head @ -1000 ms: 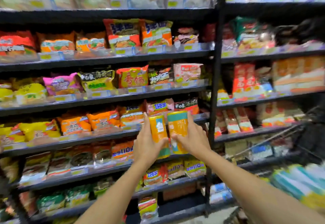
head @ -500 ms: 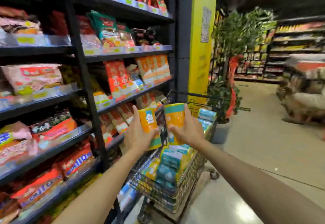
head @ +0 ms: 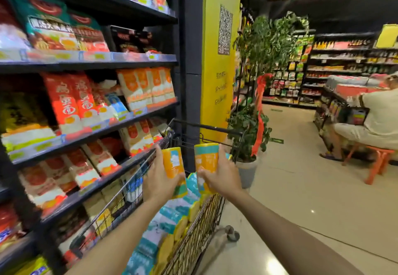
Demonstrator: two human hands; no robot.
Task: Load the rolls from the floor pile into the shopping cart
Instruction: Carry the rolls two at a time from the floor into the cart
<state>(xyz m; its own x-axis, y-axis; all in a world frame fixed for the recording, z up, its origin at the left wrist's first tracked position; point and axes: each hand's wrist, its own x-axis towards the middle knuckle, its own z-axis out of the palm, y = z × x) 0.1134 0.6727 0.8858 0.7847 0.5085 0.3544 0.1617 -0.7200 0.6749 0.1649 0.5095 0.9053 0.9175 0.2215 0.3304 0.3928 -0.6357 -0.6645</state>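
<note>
- Though blurred in places, dark shelving (head: 90, 59) down the whole left side, packed with red, orange and green packets.
- At the shelving's far end, a yellow pillar (head: 217, 80) with a square code sign high up.
- Parked just beside the shelving and in front of the pillar, a wire shopping cart (head: 200, 231).
- Past the cart, a leafy potted tree (head: 265, 44) with a red ribbon hanging down its stem.
- At far right, a seated person (head: 377, 113) in pale clothes on an orange stool (head: 380, 151).
- Heaped inside the cart up to its rim, teal-and-yellow rolls (head: 172, 220).
- Above that heap, two more held upright side by side with a small gap between: an orange roll (head: 173, 162) and a teal-topped roll (head: 206, 158).
- Wrapped round the orange roll, the left hand (head: 159, 179); wrapped round the teal-topped roll, the right hand (head: 221, 175); apart, each clamped on its own.
</note>
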